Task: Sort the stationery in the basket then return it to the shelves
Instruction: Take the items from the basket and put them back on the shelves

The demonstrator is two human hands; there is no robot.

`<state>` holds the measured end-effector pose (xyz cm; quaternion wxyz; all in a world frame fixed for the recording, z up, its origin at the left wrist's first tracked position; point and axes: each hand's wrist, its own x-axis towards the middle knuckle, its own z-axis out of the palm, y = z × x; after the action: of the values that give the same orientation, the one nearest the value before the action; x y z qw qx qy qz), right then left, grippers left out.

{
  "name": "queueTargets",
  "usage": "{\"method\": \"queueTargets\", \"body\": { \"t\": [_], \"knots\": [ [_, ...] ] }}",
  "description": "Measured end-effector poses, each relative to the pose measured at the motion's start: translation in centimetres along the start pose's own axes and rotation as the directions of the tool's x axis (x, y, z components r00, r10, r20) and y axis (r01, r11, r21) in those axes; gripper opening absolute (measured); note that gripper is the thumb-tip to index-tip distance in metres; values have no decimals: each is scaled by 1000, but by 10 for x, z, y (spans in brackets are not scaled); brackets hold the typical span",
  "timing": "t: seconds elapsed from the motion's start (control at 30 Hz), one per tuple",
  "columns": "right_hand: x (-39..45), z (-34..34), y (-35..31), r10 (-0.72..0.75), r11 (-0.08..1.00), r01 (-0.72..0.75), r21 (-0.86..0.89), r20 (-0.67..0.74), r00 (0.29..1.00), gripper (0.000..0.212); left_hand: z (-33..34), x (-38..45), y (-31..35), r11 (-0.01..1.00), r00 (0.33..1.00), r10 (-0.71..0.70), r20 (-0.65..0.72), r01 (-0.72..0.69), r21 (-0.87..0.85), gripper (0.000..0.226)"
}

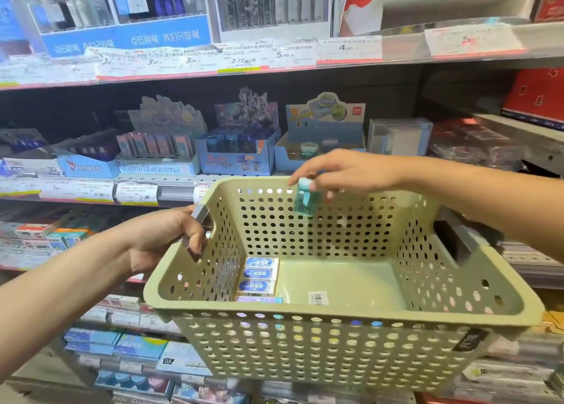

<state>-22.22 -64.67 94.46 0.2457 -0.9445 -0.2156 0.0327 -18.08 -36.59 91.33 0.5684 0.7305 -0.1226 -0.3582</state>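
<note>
While gripping basket (335,315) handle, left hand (164,239); right hand (345,171) pinching teal sharpener (305,200) above far rim, nearest matching display box (320,156) just beyond.

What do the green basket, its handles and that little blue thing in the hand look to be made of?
The basket looks like moulded matte plastic: even pale green, with regular punched holes. Its handle, gripped by the left hand, seems grey and slightly glossy, plastic or metal; I cannot tell which. The small blue item pinched by the right hand looks like translucent teal plastic, though blurred.
</note>
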Motion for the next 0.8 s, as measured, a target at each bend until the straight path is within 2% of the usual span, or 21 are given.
{"method": "queueTargets", "body": {
  "t": [0.1, 0.2, 0.3, 0.4, 0.5, 0.63, 0.8],
  "knots": [
    [-5, -15, 1, 38, 986, -15, 164, -136, 990, 30, 3, 0, 2, 1000, 1000, 9, 3, -9, 3, 54],
    [-5, -25, 4, 78, 978, -29, 208, -229, 970, 31, 1, 0, 2, 1000, 1000, 5, -5, -5, -5, 57],
    [3, -31, 14, 135, 986, -92, 139, -336, 932, 33, -2, 4, 0, 1000, 1000, 1, -24, -1, 27, 71],
    [16, -32, 27, 205, 979, -188, 83, -434, 877, 37, -3, 3, 0, 1000, 1000, -6, -8, 6, 4, 62],
    [27, -34, 40, 253, 958, -287, 10, -500, 828, 37, -3, 4, 0, 1000, 1000, 5, -17, -5, 24, 67],
    [36, -36, 50, 287, 907, -404, -121, -525, 801, 35, -3, 3, 0, 1000, 1000, 0, -13, 0, 15, 53],
    [42, -32, 54, 331, 872, -470, -140, -537, 776, 32, -4, 4, -1, 1000, 1000, 0, -21, 0, 15, 53]
  ]
}}
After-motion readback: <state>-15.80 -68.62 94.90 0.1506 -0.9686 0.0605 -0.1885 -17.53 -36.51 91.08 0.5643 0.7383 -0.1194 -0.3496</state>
